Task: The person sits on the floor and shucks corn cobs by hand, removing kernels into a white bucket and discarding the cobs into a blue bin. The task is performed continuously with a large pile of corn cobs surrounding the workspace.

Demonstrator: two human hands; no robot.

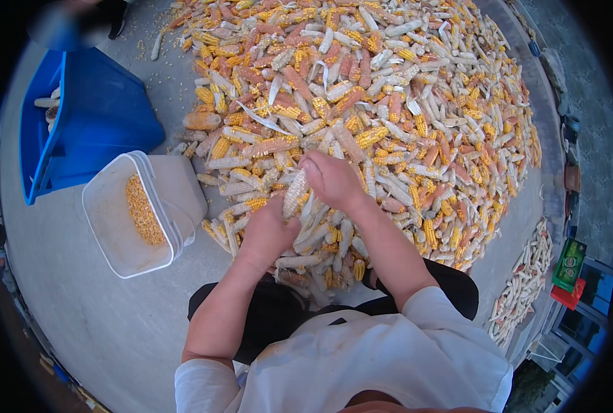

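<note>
Between my two hands is a mostly bare, pale corn cob with some yellow kernels along one side. My left hand grips its lower end. Around the upper end, my right hand is closed, with the thumb lying along the cob. Both hands hover over the near edge of a large heap of corn cobs, some with yellow kernels, others stripped to pale or reddish cores. My palms and several fingertips are hidden from above.
Left of the heap, a white plastic bucket lies tipped on the concrete floor with loose yellow kernels inside. Behind it a blue plastic bin holds a few cobs. More pale cobs lie at right, near a green box.
</note>
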